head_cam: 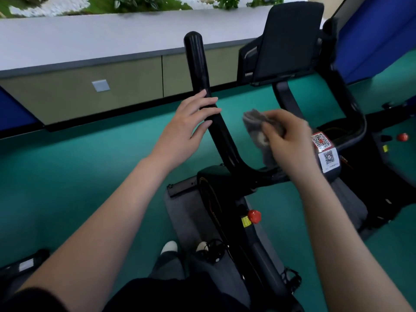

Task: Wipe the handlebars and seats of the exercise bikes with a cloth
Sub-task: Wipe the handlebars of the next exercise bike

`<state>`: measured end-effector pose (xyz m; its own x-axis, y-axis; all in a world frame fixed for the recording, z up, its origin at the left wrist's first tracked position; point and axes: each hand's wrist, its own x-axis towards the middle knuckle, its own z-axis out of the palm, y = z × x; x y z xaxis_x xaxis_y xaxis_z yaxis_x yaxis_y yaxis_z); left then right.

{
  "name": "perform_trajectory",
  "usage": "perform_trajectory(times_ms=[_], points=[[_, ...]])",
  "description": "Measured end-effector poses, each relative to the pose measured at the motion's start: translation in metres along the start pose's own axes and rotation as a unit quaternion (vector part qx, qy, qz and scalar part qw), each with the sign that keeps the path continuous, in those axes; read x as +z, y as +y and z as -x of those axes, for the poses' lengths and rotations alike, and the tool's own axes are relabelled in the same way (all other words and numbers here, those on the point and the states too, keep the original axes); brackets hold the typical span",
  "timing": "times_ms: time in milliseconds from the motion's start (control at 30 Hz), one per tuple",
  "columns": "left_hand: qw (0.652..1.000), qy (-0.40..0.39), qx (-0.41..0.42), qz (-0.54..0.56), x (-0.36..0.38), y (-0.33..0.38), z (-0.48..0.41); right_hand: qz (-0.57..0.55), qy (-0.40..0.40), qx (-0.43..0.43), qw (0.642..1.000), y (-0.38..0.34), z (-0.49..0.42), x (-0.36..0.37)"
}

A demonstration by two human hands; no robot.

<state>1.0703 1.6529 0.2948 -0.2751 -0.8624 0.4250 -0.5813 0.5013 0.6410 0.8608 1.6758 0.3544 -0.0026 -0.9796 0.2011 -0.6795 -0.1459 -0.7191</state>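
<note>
A black exercise bike stands in front of me. Its left handlebar [199, 64] rises as a long black bar toward the window ledge. My left hand [186, 127] rests on the bar's middle with fingers spread flat, not wrapped around it. My right hand [290, 138] is closed on a crumpled grey cloth [258, 131], held just right of the left bar, above the handlebar's crosspiece [267, 174]. The right handlebar [346, 91] curves behind my right hand. The bike's dark screen [290, 41] stands at the top. No seat is in view.
QR-code stickers [324, 149] sit on the bike's stem. A red knob [254, 216] is on the frame below. A grey mat [186, 219] lies under the bike on green floor [78, 165]. A white ledge [90, 39] with beige panels runs ahead. My feet show near the pedal.
</note>
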Motion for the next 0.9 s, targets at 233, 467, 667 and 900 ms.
perform_trajectory(times_ms=[233,467,667,900], points=[[1.0,0.001,-0.001,-0.008,0.0,0.001,0.0,-0.151,-0.213,0.146,0.954,0.011,-0.028,0.043],[1.0,0.006,-0.004,-0.008,0.001,0.001,-0.001,-0.118,-0.407,0.118,0.898,0.019,-0.027,0.018],[1.0,0.001,0.013,-0.017,0.0,-0.004,-0.002,0.068,-0.491,0.009,0.869,0.01,-0.041,-0.007],[1.0,0.006,0.016,-0.012,0.002,-0.006,-0.002,0.251,-0.399,-0.049,0.881,0.007,-0.034,-0.037]])
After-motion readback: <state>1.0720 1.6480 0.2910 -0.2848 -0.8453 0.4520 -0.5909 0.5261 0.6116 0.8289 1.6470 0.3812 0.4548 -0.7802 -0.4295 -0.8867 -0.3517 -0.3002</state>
